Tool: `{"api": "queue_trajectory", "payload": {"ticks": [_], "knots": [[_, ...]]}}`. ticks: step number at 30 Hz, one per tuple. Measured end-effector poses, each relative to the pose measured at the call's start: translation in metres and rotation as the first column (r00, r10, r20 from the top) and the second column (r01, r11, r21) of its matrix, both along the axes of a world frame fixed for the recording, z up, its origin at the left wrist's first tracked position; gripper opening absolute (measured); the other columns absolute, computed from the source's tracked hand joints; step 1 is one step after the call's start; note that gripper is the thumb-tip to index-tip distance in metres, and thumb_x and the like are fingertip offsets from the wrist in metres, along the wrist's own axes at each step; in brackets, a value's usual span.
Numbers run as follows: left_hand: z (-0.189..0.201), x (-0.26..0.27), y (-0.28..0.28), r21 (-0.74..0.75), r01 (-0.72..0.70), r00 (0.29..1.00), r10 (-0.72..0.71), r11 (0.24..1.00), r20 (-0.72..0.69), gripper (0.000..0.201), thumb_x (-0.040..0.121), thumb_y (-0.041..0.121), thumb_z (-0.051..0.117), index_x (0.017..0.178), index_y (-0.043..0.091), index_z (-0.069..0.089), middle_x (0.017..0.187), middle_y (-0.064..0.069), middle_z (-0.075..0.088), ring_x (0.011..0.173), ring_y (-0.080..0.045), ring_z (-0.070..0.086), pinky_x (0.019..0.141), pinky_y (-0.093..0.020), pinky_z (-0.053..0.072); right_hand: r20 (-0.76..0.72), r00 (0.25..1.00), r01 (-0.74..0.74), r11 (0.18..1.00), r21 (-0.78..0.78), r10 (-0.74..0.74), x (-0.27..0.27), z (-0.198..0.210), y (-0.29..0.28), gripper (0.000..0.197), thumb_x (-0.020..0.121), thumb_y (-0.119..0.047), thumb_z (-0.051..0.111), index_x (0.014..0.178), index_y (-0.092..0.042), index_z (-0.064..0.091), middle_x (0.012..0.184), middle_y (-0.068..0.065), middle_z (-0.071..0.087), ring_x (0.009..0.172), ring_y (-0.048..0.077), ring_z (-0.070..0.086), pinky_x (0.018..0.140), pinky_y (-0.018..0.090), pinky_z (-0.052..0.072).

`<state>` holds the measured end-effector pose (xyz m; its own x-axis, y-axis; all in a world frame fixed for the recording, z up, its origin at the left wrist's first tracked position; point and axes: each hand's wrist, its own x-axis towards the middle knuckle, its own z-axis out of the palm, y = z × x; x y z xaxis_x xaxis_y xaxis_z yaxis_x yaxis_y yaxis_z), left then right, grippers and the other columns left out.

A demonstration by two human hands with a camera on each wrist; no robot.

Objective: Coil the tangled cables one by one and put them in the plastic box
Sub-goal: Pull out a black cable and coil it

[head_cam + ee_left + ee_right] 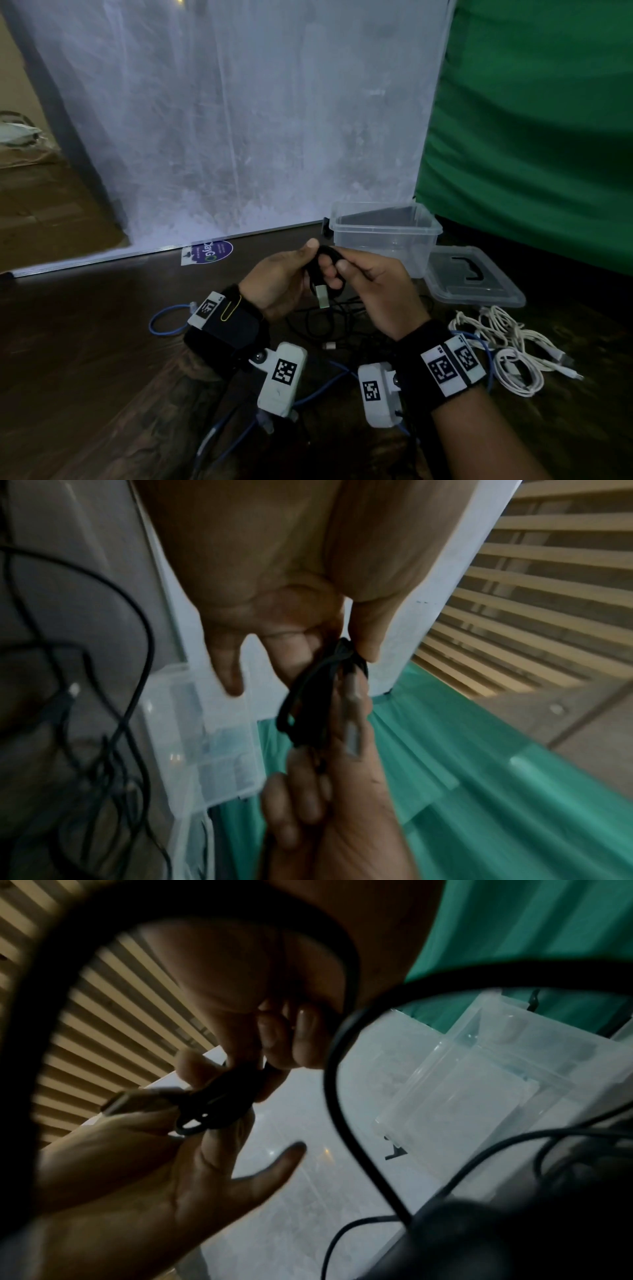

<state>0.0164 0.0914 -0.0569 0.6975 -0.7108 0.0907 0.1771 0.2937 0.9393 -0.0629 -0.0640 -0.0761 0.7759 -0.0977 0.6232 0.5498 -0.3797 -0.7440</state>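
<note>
Both the left hand and right hand pinch a small black cable coil in their fingers, just before the open plastic box rim.

My left hand is raised in front of me, palm turned inward, thumb stretched up and forward so its tip presses the top of the small coil of thin black cable against my fingers. My right hand meets it from the other side, thumb and forefinger pinching the same coil, the other fingers curled beneath. From the left wrist, my little finger stands straight and apart from the rest. From the right wrist the picture is dim, but my right fingertips seem bunched on the coil. Both forearms angle inward, wrists close together, each wearing a black strap.
</note>
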Motion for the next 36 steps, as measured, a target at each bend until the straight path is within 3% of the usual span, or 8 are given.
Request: {"api": "queue_trajectory", "payload": {"ticks": [8,11,14,17,20,22,27,36], "knots": [[-0.005,-0.008,-0.014,0.016,-0.03,0.99,0.032,0.999,-0.137,0.04,0.097,0.045,0.044,0.072,0.014,0.043,0.061,0.0,0.029,0.052,-0.012,0.035,0.054,-0.024,0.027,0.024,0.99,0.142,0.979,-0.144,-0.14,0.008,-0.01,-0.003,0.027,0.099,-0.014,0.057,0.122,-0.016,0.071,0.11,-0.006,0.074,0.105,0.008,0.067,0.096,0.037,0.052],[-0.007,-0.01,-0.017,-0.038,-0.135,0.987,0.131,0.99,-0.096,0.035,0.098,0.034,0.05,0.069,0.015,0.043,0.059,0.001,0.027,0.048,-0.01,0.029,0.048,-0.021,0.025,0.006,0.993,0.116,0.986,-0.123,-0.116,0.009,-0.01,-0.001,0.03,0.1,-0.018,0.057,0.128,-0.019,0.067,0.114,-0.008,0.072,0.109,0.007,0.066,0.097,0.033,0.052],[-0.004,-0.006,-0.017,-0.085,-0.265,0.962,0.258,0.96,-0.084,0.036,0.098,0.027,0.05,0.065,0.019,0.038,0.056,0.003,0.025,0.045,-0.009,0.024,0.043,-0.018,0.024,-0.1,0.99,0.091,0.994,-0.052,-0.096,0.01,-0.01,-0.001,0.029,0.099,-0.017,0.059,0.126,-0.017,0.068,0.095,-0.019,0.07,0.087,-0.009,0.063,0.079,0.013,0.048],[0.002,0.009,-0.004,-0.182,-0.374,0.922,0.343,0.909,-0.181,0.037,0.098,0.027,0.051,0.064,0.022,0.034,0.054,0.006,0.025,0.042,-0.007,0.022,0.045,-0.019,0.019,-0.27,0.959,0.089,0.996,-0.011,-0.089,0.014,-0.015,-0.008,0.011,0.094,-0.016,0.066,0.1,-0.013,0.075,0.074,-0.013,0.066,0.06,-0.003,0.054,0.061,0.019,0.043],[0.005,0.022,0.011,-0.208,-0.399,0.904,0.345,0.893,-0.254,0.04,0.098,0.036,0.048,0.063,0.022,0.033,0.048,0.009,0.027,0.039,-0.007,0.025,0.056,-0.026,0.018,-0.414,0.907,-0.02,0.988,0.152,0.082,0.009,-0.014,-0.014,0.02,0.09,-0.019,0.069,0.076,-0.005,0.066,0.063,0.005,0.053,0.048,0.01,0.04,0.048,0.025,0.028],[0.004,0.025,0.015,-0.228,-0.383,0.906,0.316,0.895,-0.282,0.041,0.098,0.039,0.045,0.063,0.022,0.033,0.047,0.009,0.028,0.038,-0.007,0.026,0.057,-0.027,0.019,-0.392,0.88,-0.101,0.913,0.396,0.268,0.004,-0.008,-0.013,0.014,0.086,-0.018,0.067,0.078,-0.007,0.062,0.063,0.004,0.051,0.044,0.009,0.038,0.045,0.023,0.024],[0.003,0.015,0.01,-0.234,-0.313,0.921,0.234,0.921,-0.31,0.041,0.098,0.041,0.044,0.062,0.024,0.035,0.047,0.01,0.027,0.037,-0.006,0.025,0.059,-0.03,0.032,-0.182,0.906,-0.174,0.728,0.663,0.383,0.001,-0.002,-0.024,0.024,0.079,-0.013,0.063,0.102,-0.006,0.066,0.079,0.003,0.069,0.066,0.012,0.067,0.054,0.02,0.053],[0.001,-0.007,-0.005,-0.253,-0.118,0.927,0.015,0.96,-0.376,0.043,0.095,0.041,0.049,0.059,0.02,0.042,0.044,0.008,0.028,0.033,-0.005,0.026,0.063,-0.032,0.048,-0.18,0.967,-0.028,0.776,0.63,0.182,0.007,-0.006,-0.024,0.018,0.091,-0.001,0.059,0.104,-0.007,0.07,0.079,0.006,0.073,0.068,0.012,0.069,0.062,0.021,0.056]]}}
